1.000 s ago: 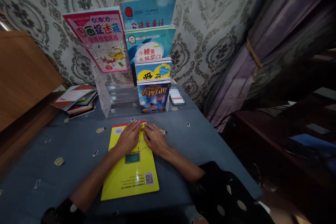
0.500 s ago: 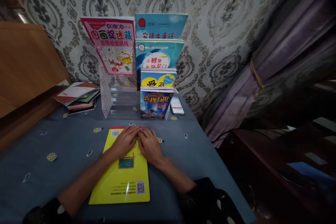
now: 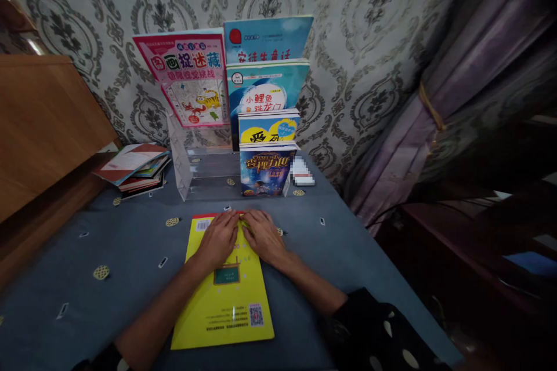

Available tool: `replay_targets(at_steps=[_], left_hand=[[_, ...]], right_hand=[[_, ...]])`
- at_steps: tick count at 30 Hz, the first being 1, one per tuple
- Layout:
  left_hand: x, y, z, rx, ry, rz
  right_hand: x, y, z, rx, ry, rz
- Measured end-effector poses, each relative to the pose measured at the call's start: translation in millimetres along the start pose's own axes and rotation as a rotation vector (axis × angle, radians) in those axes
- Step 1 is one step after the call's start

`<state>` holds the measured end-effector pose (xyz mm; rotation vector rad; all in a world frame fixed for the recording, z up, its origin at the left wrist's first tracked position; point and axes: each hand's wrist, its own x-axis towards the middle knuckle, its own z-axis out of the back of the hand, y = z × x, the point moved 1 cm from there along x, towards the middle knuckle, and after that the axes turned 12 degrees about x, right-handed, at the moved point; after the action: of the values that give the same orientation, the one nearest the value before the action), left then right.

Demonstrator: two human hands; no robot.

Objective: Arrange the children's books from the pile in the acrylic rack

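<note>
A yellow book point(image 3: 226, 307) with a red strip along its far edge lies face down on the cloth-covered surface. It shows a barcode, a small chalkboard drawing and a QR code. My left hand point(image 3: 221, 236) rests on the far part of the cover, fingers stretched out and close together. My right hand point(image 3: 264, 236) lies over the book's far right corner, its fingers pointing inward. The fingertips of both hands nearly meet at the far edge. That corner is partly hidden beneath them.
Beyond the book stands a clear tiered rack point(image 3: 180, 165). It holds a pink book point(image 3: 195, 81), a dark blue book point(image 3: 266, 171) and several others. A pile of books point(image 3: 137, 165) lies left of it, and a blurred-out phone-like object point(image 3: 302, 171) right. The surface's edge runs along the right.
The view has shifted slightly, so the book and both hands appear farther right. My hands stay at the book's far edge, with little change in their pose.
</note>
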<state>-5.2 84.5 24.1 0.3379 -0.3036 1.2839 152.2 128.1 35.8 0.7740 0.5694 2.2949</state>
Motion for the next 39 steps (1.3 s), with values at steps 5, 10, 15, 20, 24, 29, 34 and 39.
replay_targets(at_steps=[5, 10, 15, 20, 24, 29, 34, 39], left_hand=[[0, -5, 19.6, 0.181, 0.164, 0.065], [4, -3, 47.4, 0.334, 0.355, 0.181], [7, -2, 63.8, 0.370, 0.446, 0.236], [7, -4, 64.7, 0.394, 0.458, 0.233], [2, -2, 57.3, 0.386, 0.394, 0.211], [-3, 3, 42.8, 0.314, 0.266, 0.199], [-3, 3, 28.4, 0.277, 0.186, 0.148], [1, 1, 15.9, 0.212, 0.124, 0.064]], right_hand=[[1, -8, 0, 0.036, -0.002, -0.006], [0, -11, 2, 0.074, -0.010, -0.007], [0, -15, 3, 0.112, -0.026, -0.025], [2, -19, 4, 0.154, -0.051, -0.050], [3, -22, 5, 0.207, -0.093, -0.069], [3, -25, 6, 0.251, -0.114, -0.083], [3, -25, 7, 0.266, -0.113, -0.101], [3, -26, 5, 0.271, -0.114, -0.124]])
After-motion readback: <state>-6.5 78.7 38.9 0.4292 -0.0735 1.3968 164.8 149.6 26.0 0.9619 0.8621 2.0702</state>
